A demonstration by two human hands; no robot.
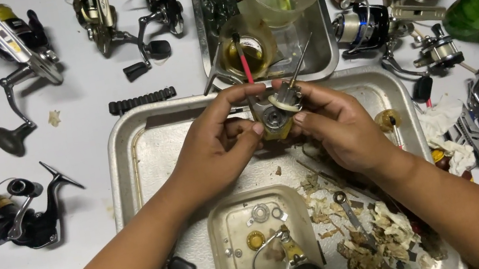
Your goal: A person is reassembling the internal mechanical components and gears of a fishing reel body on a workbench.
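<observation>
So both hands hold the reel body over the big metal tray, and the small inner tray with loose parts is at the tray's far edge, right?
Not quite. In the head view the small inner tray sits at the near edge of the big tray. Both the left hand and right hand do hold the reel body over it.

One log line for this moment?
left hand: holds reel body | right hand: holds it too | over metal tray

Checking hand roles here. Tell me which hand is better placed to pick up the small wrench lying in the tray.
Right, probably. The small wrench lies in the large metal tray just beneath the right hand; the left hand is farther away. Both now hold the reel body.
</observation>
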